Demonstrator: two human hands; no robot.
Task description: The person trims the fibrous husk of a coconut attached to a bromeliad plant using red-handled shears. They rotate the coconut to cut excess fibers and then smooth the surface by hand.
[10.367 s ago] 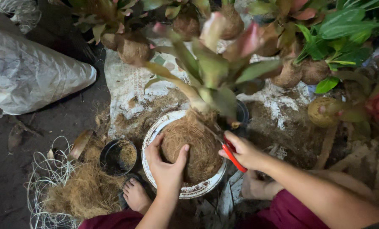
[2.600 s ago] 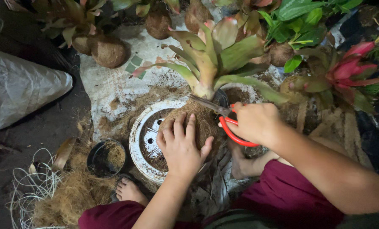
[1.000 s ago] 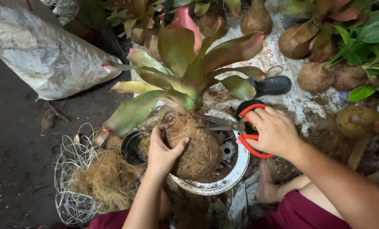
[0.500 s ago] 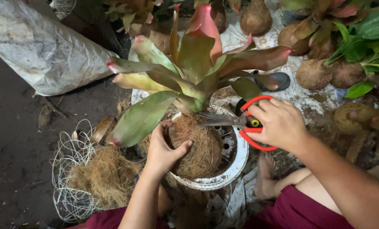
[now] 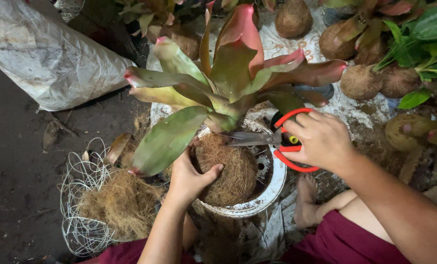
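1. Head view: Fibrous brown coconut husk forms a root ball (image 5: 230,171) under a bromeliad plant (image 5: 228,83), and the ball sits in a white round dish (image 5: 272,188) on the ground, just in front of the person's knees.
2. Head view: the left hand (image 5: 189,178) cups the ball from its left side, fingers spread wide over the fibre and thumb pressed into the top, so the plant stands roughly upright with its leaves fanning away from the person.
3. Head view: the right hand (image 5: 321,139) is closed through the red loops of a pair of scissors (image 5: 277,141). Their long axis runs nearly level, handles at the right, blades pointing left toward the plant's base where leaves meet husk.
4. Head view: the blade tips lie just above the ball's top, nearly touching it, so the right hand is the nearer to the cutting spot. Whether the blades are parted I cannot tell.
5. Head view: loose husk fibre in a wire basket (image 5: 89,205) lies left of the dish, and other husk-wrapped plants (image 5: 360,80) stand beyond.
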